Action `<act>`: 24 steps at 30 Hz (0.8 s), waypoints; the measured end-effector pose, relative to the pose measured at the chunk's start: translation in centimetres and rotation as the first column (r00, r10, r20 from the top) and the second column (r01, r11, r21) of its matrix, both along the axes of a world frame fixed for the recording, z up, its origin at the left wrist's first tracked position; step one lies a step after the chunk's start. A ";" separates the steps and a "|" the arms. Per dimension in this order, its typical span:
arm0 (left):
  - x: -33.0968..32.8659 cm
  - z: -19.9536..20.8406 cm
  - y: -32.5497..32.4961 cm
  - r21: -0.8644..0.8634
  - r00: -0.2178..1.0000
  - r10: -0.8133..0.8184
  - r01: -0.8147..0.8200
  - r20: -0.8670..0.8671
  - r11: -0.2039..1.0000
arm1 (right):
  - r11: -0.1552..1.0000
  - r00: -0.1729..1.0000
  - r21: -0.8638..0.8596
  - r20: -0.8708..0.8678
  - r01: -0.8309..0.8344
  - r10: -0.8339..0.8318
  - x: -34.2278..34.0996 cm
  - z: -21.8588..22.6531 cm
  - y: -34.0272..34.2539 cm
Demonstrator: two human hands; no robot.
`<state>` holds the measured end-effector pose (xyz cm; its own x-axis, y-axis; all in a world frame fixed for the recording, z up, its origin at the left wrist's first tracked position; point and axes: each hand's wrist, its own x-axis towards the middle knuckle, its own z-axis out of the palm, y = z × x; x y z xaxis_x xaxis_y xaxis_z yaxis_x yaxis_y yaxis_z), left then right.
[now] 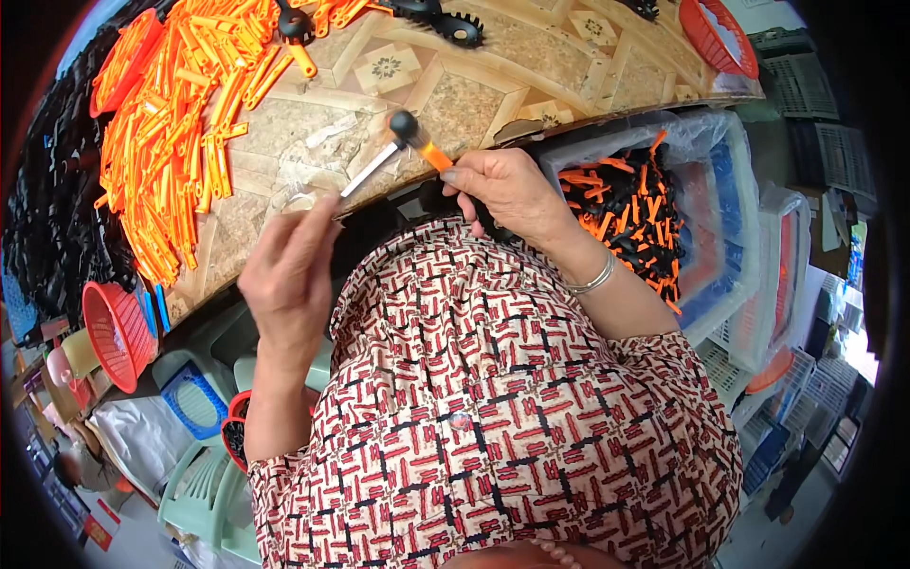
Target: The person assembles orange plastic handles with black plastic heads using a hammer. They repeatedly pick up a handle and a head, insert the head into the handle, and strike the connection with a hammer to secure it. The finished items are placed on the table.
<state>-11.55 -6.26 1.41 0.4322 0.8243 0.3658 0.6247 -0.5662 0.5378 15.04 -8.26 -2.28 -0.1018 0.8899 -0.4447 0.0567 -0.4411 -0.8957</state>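
My right hand (512,194) pinches a small utensil by its orange handle (435,156), over the table's near edge. At its far end is a rounded black head (403,123), too small to tell if it is a spoon or ladle. My left hand (289,261) has its fingers closed on the lower end of a thin white strip (370,171), whose upper end meets the utensil just under the head. Whether the strip is stuck to the utensil I cannot tell.
Loose orange handles (175,123) are heaped on the patterned table (455,95) at left, beside black pieces (57,209). Black utensil heads (462,29) lie at the far edge. Red baskets (118,337) stand around. A lined crate (706,209) at right holds orange-and-black pieces.
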 end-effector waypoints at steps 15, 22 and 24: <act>-1.3 -1.4 0.9 -0.173 0.934 0.161 -0.110 0.318 0.979 | 0.998 0.981 -0.057 -0.191 -0.037 0.026 2.0 -1.1 -0.1; -3.3 -3.8 4.1 -0.501 0.822 0.415 -0.189 0.389 0.845 | 0.854 0.765 -0.349 0.396 -0.387 0.508 19.9 -2.5 -6.2; -2.7 -3.2 4.9 -0.587 0.779 0.503 -0.221 0.374 0.779 | 0.772 0.494 -0.575 0.605 -0.273 0.625 24.2 -4.2 -9.9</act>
